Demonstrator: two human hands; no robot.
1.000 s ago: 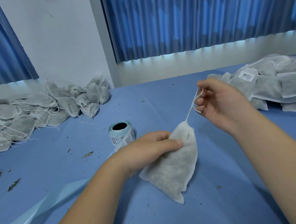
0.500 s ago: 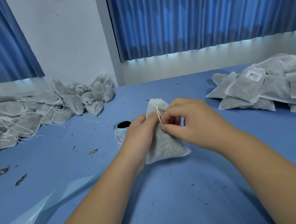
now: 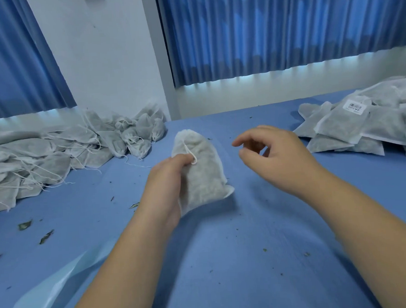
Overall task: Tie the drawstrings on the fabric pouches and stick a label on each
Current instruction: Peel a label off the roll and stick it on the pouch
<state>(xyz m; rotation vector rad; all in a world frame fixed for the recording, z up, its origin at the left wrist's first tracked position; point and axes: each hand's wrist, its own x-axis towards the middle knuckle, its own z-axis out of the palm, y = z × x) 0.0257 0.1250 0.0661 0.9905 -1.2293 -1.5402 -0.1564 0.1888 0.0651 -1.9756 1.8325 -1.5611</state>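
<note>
My left hand (image 3: 165,180) grips a filled white fabric pouch (image 3: 201,168) by its left side and holds it upright above the blue table. A short white drawstring (image 3: 189,152) hangs from the pouch's gathered top down to my left fingers. My right hand (image 3: 273,153) hovers to the right of the pouch, apart from it, with loosely curled fingers and nothing in them. The label roll is hidden behind my left hand and the pouch.
A heap of untied pouches (image 3: 41,160) with loose strings lies at the back left. A stack of flat pouches (image 3: 372,122), one with a barcode label (image 3: 354,106), sits at the right. Dried leaf bits (image 3: 24,225) dot the blue table (image 3: 228,260). A pale blue strip (image 3: 50,292) lies front left.
My right hand has let go of the drawstring and moved off to the right. My left hand still holds the pouch, now raised and upright, with its string hanging short.
</note>
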